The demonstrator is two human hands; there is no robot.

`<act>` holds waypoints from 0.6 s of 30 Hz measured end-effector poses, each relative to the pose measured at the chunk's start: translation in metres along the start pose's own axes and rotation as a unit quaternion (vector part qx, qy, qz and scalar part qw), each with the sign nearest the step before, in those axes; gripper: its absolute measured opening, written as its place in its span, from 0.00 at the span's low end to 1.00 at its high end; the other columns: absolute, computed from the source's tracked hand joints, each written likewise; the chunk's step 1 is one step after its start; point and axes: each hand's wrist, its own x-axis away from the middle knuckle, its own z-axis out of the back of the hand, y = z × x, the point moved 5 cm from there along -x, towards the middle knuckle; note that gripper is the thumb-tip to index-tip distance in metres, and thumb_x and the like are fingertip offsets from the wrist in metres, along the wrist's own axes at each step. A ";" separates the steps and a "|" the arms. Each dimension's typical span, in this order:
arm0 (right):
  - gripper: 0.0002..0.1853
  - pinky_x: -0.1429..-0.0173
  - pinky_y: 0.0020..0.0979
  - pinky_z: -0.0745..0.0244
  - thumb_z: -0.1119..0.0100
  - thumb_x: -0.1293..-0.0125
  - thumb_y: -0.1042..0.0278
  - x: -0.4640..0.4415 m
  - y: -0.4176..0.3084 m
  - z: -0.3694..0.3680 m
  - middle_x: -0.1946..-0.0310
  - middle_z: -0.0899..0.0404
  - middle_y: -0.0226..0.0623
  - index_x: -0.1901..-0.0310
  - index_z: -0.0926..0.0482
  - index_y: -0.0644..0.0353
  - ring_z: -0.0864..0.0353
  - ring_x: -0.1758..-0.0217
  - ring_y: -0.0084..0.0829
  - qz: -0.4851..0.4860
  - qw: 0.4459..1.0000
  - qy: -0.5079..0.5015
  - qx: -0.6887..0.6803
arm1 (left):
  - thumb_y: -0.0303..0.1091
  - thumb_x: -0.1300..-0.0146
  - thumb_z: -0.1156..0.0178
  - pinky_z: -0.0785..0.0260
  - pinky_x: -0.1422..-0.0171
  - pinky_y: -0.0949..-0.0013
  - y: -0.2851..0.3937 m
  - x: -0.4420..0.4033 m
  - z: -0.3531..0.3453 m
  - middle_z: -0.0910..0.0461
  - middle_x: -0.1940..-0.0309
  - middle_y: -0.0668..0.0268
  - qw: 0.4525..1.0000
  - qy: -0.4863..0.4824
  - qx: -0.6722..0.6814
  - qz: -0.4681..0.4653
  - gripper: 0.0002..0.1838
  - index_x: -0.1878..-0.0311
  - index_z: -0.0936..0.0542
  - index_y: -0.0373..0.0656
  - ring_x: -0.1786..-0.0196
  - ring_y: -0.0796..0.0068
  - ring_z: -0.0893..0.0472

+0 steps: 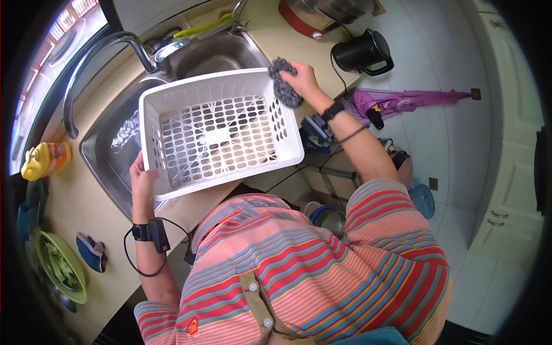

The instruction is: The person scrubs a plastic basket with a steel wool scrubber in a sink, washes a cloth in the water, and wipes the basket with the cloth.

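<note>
A white plastic basket (227, 188) with a slotted bottom is held up, tilted, over the front of the sink. My left hand (142, 177) grips its left side near the lower corner, thumb over the rim. In my right hand (302, 80) is a dark grey scouring pad (283, 86), pressed against the outer right end of the basket near the upper corner. The fingers of my right hand are partly hidden behind the pad. Under the basket, the steel sink (109, 138) shows some water in its left basin.
A curved faucet (86, 60) arches over the sink. On the counter are a yellow bottle (46, 160), a green bowl of vegetables (60, 267) and a blue-and-white cloth item (92, 253). A black kettle (359, 53) stands right, near a purple umbrella (397, 100).
</note>
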 end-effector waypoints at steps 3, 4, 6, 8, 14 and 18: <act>0.16 0.63 0.33 0.25 0.35 0.50 0.60 -0.045 0.012 -0.015 0.74 0.19 0.48 0.65 0.20 0.65 0.18 0.70 0.39 0.003 1.000 -0.004 -0.025 | 0.15 0.64 0.56 0.43 0.68 0.84 0.000 0.000 -0.001 0.22 0.64 0.73 1.000 0.004 0.005 -0.003 0.36 0.43 0.25 0.38 0.68 0.87 0.28; 0.17 0.63 0.33 0.25 0.35 0.50 0.60 -0.055 0.014 -0.019 0.74 0.19 0.48 0.64 0.20 0.65 0.18 0.70 0.39 0.016 1.000 -0.018 -0.013 | 0.15 0.65 0.55 0.43 0.68 0.84 0.004 0.002 -0.003 0.21 0.63 0.73 1.000 0.011 0.002 -0.012 0.36 0.44 0.25 0.38 0.67 0.87 0.28; 0.17 0.63 0.33 0.25 0.35 0.50 0.59 -0.048 0.015 -0.019 0.73 0.19 0.48 0.64 0.20 0.65 0.18 0.70 0.40 0.018 0.999 -0.041 -0.003 | 0.16 0.65 0.55 0.41 0.66 0.83 0.005 0.004 -0.004 0.21 0.62 0.72 1.000 0.028 -0.007 -0.002 0.37 0.43 0.26 0.38 0.66 0.86 0.27; 0.16 0.63 0.29 0.26 0.35 0.46 0.62 -0.040 0.007 -0.012 0.72 0.18 0.41 0.61 0.20 0.66 0.20 0.70 0.26 0.031 0.998 -0.038 0.050 | 0.17 0.65 0.54 0.41 0.65 0.83 -0.001 0.002 -0.002 0.20 0.61 0.71 1.000 0.012 0.022 0.000 0.37 0.42 0.26 0.38 0.65 0.85 0.26; 0.14 0.63 0.31 0.27 0.35 0.48 0.64 0.037 -0.011 0.008 0.75 0.20 0.45 0.66 0.21 0.67 0.21 0.73 0.29 0.017 0.996 -0.064 -0.063 | 0.17 0.65 0.54 0.39 0.61 0.82 0.001 0.006 -0.003 0.20 0.59 0.70 0.999 0.037 -0.004 0.014 0.39 0.41 0.27 0.39 0.64 0.83 0.26; 0.11 0.63 0.24 0.28 0.37 0.44 0.68 0.087 -0.024 0.020 0.73 0.19 0.32 0.62 0.21 0.66 0.25 0.70 0.16 -0.012 0.991 -0.119 -0.065 | 0.18 0.62 0.54 0.37 0.54 0.80 0.009 0.014 -0.011 0.21 0.54 0.67 0.999 0.033 0.013 0.007 0.37 0.41 0.27 0.39 0.59 0.78 0.24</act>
